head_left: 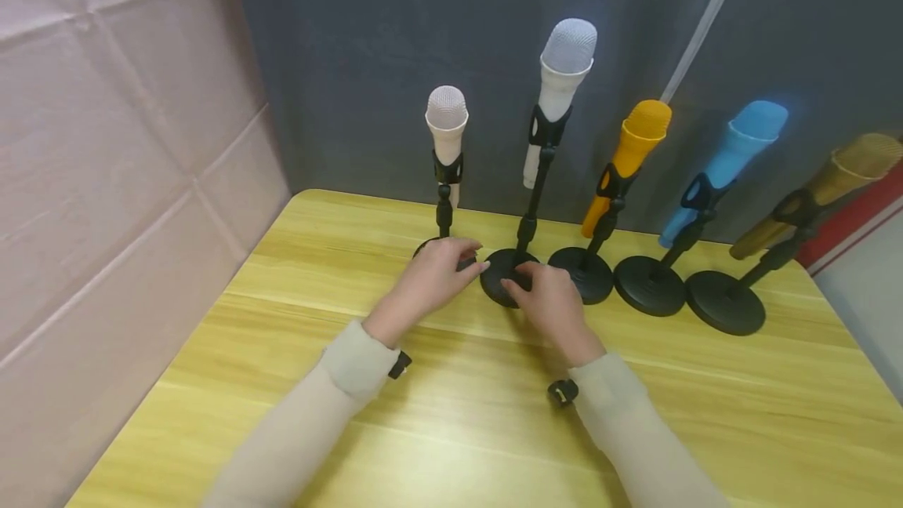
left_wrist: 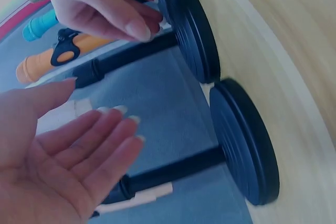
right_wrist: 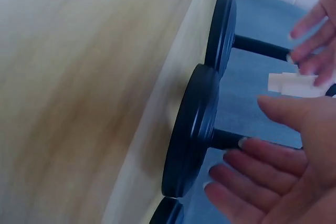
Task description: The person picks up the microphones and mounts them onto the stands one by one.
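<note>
My left hand is held with relaxed fingers in front of the leftmost desk stand, which carries a white microphone and is partly hidden by that hand. Beside it a taller stand bears another white microphone. Over this stand's round black base is my right hand, its fingers loosely bent. The left wrist view shows a spread palm with nothing in it. In the right wrist view the fingertips appear close to the pole; contact cannot be told.
To the right stand an orange microphone, a blue microphone and a gold microphone on black stands, in a row along the back of the wooden table. A dark panel rises behind, and a pale padded wall at left.
</note>
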Demonstrator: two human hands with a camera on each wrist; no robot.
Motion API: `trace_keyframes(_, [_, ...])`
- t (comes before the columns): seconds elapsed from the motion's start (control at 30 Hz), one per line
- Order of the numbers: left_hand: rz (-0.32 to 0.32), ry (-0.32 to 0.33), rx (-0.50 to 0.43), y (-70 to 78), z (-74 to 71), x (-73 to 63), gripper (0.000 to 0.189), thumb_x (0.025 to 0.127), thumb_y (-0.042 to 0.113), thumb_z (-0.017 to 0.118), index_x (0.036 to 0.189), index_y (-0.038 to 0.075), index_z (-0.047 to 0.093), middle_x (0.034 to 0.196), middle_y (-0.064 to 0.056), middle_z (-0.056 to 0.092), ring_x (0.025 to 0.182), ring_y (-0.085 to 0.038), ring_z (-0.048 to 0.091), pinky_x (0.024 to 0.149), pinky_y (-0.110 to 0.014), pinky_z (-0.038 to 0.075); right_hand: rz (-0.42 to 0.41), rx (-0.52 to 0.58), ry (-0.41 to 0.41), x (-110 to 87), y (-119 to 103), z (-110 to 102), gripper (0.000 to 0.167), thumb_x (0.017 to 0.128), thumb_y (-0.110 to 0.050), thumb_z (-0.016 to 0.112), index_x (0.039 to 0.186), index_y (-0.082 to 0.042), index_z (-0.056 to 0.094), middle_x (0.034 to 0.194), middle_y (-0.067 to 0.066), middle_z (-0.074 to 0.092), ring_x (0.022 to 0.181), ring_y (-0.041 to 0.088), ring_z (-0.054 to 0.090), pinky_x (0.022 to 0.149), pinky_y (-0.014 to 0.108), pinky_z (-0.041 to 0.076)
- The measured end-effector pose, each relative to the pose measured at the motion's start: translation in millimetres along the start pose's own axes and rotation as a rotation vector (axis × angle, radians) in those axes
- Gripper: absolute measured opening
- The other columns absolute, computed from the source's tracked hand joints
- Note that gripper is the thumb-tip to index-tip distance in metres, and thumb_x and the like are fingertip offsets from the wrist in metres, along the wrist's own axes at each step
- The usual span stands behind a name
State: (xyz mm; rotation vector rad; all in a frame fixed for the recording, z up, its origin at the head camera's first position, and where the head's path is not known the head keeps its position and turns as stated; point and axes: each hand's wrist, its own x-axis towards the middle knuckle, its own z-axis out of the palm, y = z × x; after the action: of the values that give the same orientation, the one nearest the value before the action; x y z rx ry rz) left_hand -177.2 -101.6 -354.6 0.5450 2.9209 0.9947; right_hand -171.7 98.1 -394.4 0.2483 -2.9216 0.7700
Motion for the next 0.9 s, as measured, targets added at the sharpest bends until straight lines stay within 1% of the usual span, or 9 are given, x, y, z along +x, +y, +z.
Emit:
trace_keyframes(0.1, [0.028, 0.006, -0.057, 6.3, 6.8, 6.8, 0.042, 0.101, 0.033, 0.064, 0.138, 0.013, 0.062, 0.132, -0.007, 0.069, 0.121, -0.023, 0.066, 0.1, -0.041, 0.055, 0.048, -0.002, -0.004, 4.8, 5.8, 0.8, 0.051, 0.092, -0.038, 0.074, 0.124, 0.001, 0.066, 0.117, 0.021, 0.073, 0.105, 0.038, 0.071, 0.092, 0.053, 0.057])
trace_keyframes(0.2, [0.048, 0.003, -0.115, 11.6, 14.1, 15.2, 0.044, 0.102, 0.031, 0.062, 0.141, 0.013, 0.058, 0.135, -0.007, 0.067, 0.122, -0.024, 0.065, 0.1, -0.041, 0.055, 0.068, 0.014, -0.051, 11.1, 12.6, 5.1, 0.059, 0.092, -0.036, 0.074, 0.134, 0.002, 0.057, 0.127, 0.024, 0.067, 0.115, 0.042, 0.066, 0.097, 0.055, 0.054])
trace_keyframes(0.3, [0.059, -0.003, -0.177, 15.8, 21.6, 23.9, 0.046, 0.102, 0.03, 0.061, 0.144, 0.012, 0.056, 0.141, -0.008, 0.063, 0.126, -0.024, 0.063, 0.1, -0.038, 0.056, 0.049, -0.006, -0.139, 16.0, 18.2, 10.3, 0.069, 0.094, -0.039, 0.072, 0.144, 0.003, 0.049, 0.143, 0.027, 0.057, 0.129, 0.045, 0.057, 0.107, 0.057, 0.047])
trace_keyframes(0.4, [0.053, -0.006, -0.244, 18.5, 28.5, 31.0, 0.048, 0.103, 0.029, 0.06, 0.147, 0.011, 0.053, 0.147, -0.009, 0.058, 0.128, -0.024, 0.063, 0.099, -0.036, 0.057, 0.025, -0.056, -0.189, 17.9, 21.3, 13.4, 0.075, 0.095, -0.044, 0.069, 0.148, 0.003, 0.045, 0.152, 0.027, 0.047, 0.135, 0.047, 0.051, 0.111, 0.057, 0.043])
trace_keyframes(0.6, [0.036, 0.016, -0.358, 19.3, 39.5, 43.4, 0.051, 0.103, 0.028, 0.059, 0.15, 0.012, 0.048, 0.152, -0.009, 0.053, 0.133, -0.026, 0.06, 0.102, -0.036, 0.055, -0.014, -0.123, -0.184, 18.8, 21.7, 12.3, 0.078, 0.094, -0.049, 0.067, 0.148, 0.003, 0.046, 0.155, 0.024, 0.045, 0.132, 0.047, 0.053, 0.109, 0.056, 0.045])
trace_keyframes(0.7, [0.049, 0.023, -0.363, 20.0, 42.1, 51.0, 0.052, 0.104, 0.03, 0.058, 0.152, 0.013, 0.046, 0.152, -0.01, 0.054, 0.134, -0.027, 0.058, 0.104, -0.037, 0.053, -0.01, -0.144, -0.202, 19.9, 19.7, 10.3, 0.079, 0.095, -0.051, 0.065, 0.149, 0.004, 0.045, 0.156, 0.024, 0.043, 0.132, 0.047, 0.053, 0.109, 0.056, 0.045])
trace_keyframes(0.73, [0.056, 0.027, -0.353, 20.2, 42.7, 53.7, 0.052, 0.105, 0.031, 0.057, 0.152, 0.014, 0.046, 0.151, -0.01, 0.054, 0.134, -0.027, 0.059, 0.104, -0.038, 0.053, -0.004, -0.149, -0.21, 20.1, 18.9, 9.6, 0.079, 0.095, -0.051, 0.065, 0.148, 0.004, 0.045, 0.156, 0.024, 0.042, 0.133, 0.047, 0.052, 0.11, 0.056, 0.045])
trace_keyframes(0.8, [0.072, 0.038, -0.327, 20.6, 43.7, 58.7, 0.052, 0.105, 0.032, 0.055, 0.153, 0.015, 0.045, 0.142, -0.012, 0.062, 0.124, -0.027, 0.064, 0.1, -0.038, 0.055, 0.01, -0.153, -0.227, 20.1, 17.6, 8.1, 0.078, 0.096, -0.051, 0.063, 0.148, 0.004, 0.045, 0.157, 0.024, 0.041, 0.134, 0.047, 0.051, 0.111, 0.056, 0.044])
trace_keyframes(0.9, [0.091, 0.066, -0.305, 20.5, 45.5, 63.9, 0.05, 0.106, 0.031, 0.053, 0.153, 0.014, 0.045, 0.129, -0.012, 0.069, 0.104, -0.024, 0.069, 0.089, -0.035, 0.057, 0.006, -0.158, -0.253, 19.7, 16.3, 6.4, 0.076, 0.098, -0.049, 0.061, 0.148, 0.005, 0.044, 0.158, 0.025, 0.04, 0.136, 0.047, 0.049, 0.111, 0.056, 0.043])
